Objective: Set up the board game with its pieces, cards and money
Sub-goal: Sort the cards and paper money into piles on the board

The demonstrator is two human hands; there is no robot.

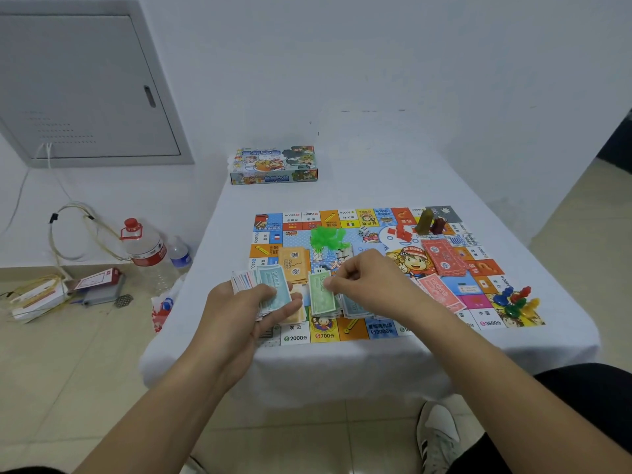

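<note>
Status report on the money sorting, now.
Left hand grips mixed money stack. Right hand pinches green note over board. Sorted piles underneath. Nothing blocking.

Premises: a bare indoor room, apparently a plain utility or spare room, not a furnished living space. White walls, beige floor tiles (85,371). Grey metal service panel (85,87) set into the left wall, with cables (71,230) trailing to the floor. Water bottles (150,254) and loose papers (37,299) lie on the floor. One table under a white cloth (342,367) stands against the wall.
</note>
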